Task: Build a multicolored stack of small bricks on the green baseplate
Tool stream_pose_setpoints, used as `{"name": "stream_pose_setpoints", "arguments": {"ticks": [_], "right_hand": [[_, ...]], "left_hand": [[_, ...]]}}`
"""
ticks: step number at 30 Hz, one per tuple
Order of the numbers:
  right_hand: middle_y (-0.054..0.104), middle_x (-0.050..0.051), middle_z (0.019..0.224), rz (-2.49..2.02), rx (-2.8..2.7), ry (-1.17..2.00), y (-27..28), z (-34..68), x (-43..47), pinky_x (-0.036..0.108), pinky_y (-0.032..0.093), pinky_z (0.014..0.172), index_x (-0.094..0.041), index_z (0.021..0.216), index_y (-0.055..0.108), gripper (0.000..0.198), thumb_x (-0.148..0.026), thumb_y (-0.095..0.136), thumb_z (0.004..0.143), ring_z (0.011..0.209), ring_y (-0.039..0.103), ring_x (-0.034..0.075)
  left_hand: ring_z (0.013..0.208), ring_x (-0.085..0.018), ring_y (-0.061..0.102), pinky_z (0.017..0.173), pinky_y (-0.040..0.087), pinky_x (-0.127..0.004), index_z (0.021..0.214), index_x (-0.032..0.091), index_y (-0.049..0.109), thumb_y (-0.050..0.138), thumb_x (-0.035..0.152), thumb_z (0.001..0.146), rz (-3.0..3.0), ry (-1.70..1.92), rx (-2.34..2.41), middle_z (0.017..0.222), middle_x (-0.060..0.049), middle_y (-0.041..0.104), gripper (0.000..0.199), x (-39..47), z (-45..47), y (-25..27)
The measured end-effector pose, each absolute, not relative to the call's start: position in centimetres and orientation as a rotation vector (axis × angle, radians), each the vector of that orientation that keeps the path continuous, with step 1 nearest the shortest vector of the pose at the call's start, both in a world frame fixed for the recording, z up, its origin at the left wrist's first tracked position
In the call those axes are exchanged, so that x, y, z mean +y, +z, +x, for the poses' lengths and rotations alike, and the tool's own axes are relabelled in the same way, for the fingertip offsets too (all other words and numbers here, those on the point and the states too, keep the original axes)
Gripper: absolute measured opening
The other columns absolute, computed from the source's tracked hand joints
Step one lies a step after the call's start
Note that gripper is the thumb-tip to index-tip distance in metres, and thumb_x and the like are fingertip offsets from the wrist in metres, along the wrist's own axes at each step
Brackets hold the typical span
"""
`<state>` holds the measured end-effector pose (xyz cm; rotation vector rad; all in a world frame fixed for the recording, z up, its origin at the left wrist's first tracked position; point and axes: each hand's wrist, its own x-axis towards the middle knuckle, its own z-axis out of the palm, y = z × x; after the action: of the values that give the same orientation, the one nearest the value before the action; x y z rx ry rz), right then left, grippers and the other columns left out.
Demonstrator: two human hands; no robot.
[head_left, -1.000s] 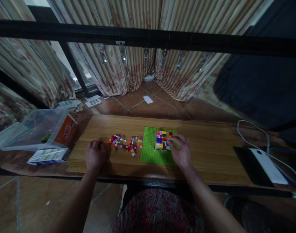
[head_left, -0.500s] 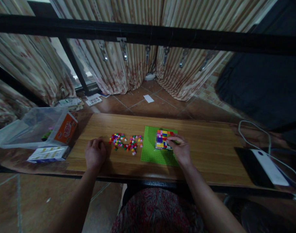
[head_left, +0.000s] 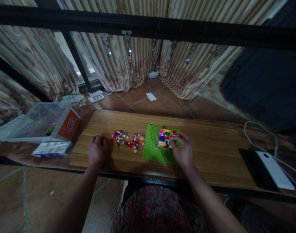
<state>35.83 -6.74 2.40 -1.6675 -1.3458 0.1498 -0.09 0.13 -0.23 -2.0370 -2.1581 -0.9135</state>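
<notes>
Multicoloured brick block (head_left: 163, 137), set on green baseplate (head_left: 150, 152), upon wooden desk (head_left: 216, 149). Right hand (head_left: 183, 149) at block's right side, fingers bent over its top; any brick between them, impossible to tell. Left hand (head_left: 97, 150) resting on desk, fingers curled closed, just left of loose coloured bricks (head_left: 120, 136), these spread beside baseplate.

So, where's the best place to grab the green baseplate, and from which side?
Probably by the near left corner of the green baseplate, coming from your own side. The plate is thin and flat, and that corner is bare: the brick block stands farther back and right, the right hand covers the right side, and loose bricks crowd the left edge.
</notes>
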Motion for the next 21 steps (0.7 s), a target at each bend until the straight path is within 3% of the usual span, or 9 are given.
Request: {"name": "stream_pose_setpoints", "arguments": {"ticks": [8, 12, 16, 21], "right_hand": [[0.064, 0.007, 0.11, -1.666, -1.393, 0.13, 2.4, 36.0, -6.7, 0.045, 0.043, 0.094, -0.024, 0.078, 0.075, 0.017, -0.034, 0.062, 0.084, 0.104, 0.057, 0.023], [0.064, 0.008, 0.112, -1.614, -1.334, 0.042, 2.9, 35.7, -7.7, 0.043, 0.045, 0.092, -0.024, 0.087, 0.074, 0.018, -0.034, 0.059, 0.086, 0.105, 0.057, 0.023], [0.068, 0.006, 0.101, -1.523, -1.348, 0.03, 4.1, 34.3, -9.0, 0.04, 0.047, 0.089, -0.023, 0.093, 0.072, 0.018, -0.032, 0.057, 0.089, 0.098, 0.061, 0.021], [0.071, 0.003, 0.09, -1.418, -1.591, 0.238, 4.9, 30.5, -9.7, 0.035, 0.049, 0.08, -0.024, 0.094, 0.07, 0.017, -0.026, 0.054, 0.091, 0.087, 0.063, 0.019]], "left_hand": [[0.091, -0.025, 0.06, 0.083, 0.048, -0.037, 0.091, 0.017, 0.066, 0.046, 0.025, 0.084, -2.034, -0.92, -2.162, 0.095, -0.011, 0.064, 0.023, 0.1, -0.1, -0.4], [0.091, -0.026, 0.06, 0.083, 0.048, -0.037, 0.09, 0.017, 0.066, 0.046, 0.024, 0.084, -2.028, -0.914, -2.177, 0.095, -0.011, 0.064, 0.022, 0.1, 0.0, -0.3], [0.093, -0.025, 0.06, 0.085, 0.047, -0.036, 0.091, 0.018, 0.066, 0.046, 0.023, 0.084, -2.019, -0.928, -2.196, 0.096, -0.011, 0.064, 0.021, 0.0, 0.2, -0.2], [0.093, -0.024, 0.06, 0.084, 0.047, -0.036, 0.093, 0.018, 0.066, 0.047, 0.021, 0.084, -2.015, -0.934, -2.244, 0.097, -0.011, 0.064, 0.022, -0.2, 0.4, -0.1]]}}
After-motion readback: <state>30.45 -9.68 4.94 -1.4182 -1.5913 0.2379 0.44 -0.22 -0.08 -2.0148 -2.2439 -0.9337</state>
